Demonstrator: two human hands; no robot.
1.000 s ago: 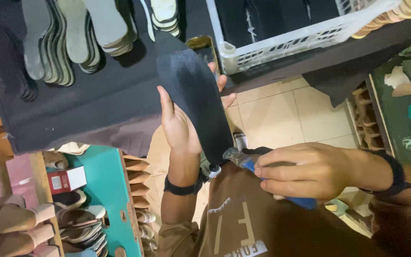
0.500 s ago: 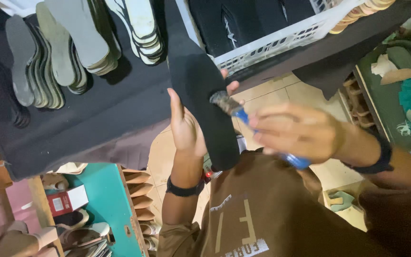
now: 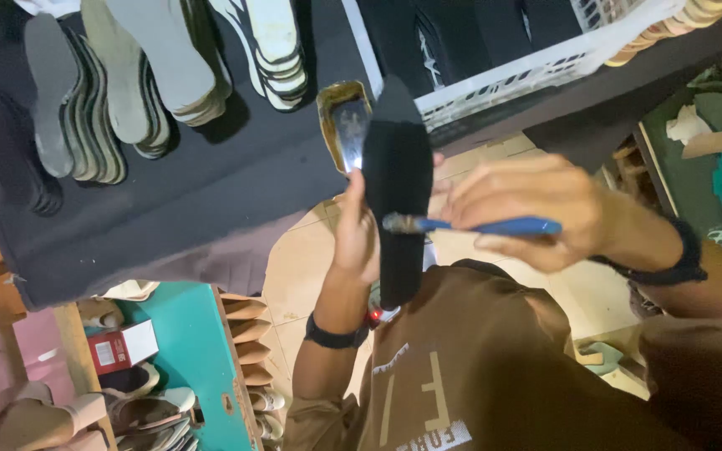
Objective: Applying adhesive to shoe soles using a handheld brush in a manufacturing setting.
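My left hand (image 3: 356, 234) holds a long black shoe insole (image 3: 396, 184) upright in front of my chest, fingers wrapped behind its left edge. In my right hand (image 3: 536, 213) is a blue-handled brush (image 3: 478, 225), held level, its bristle tip touching the face of the insole about halfway up. Just behind the top of the insole stands an open metal tin (image 3: 346, 125) on the dark worktable (image 3: 211, 192). Both wrists wear black bands.
Stacks of grey and pale insoles (image 3: 144, 75) lie on the worktable. A white slotted basket (image 3: 536, 63) with dark pieces sits at the back right. Below left, a teal shelf (image 3: 190, 351) holds shoes and a small red box (image 3: 123, 347).
The insole has tilted upright and come closer to the tin. My right hand with the brush rose from near my lap to the middle of the insole's face.
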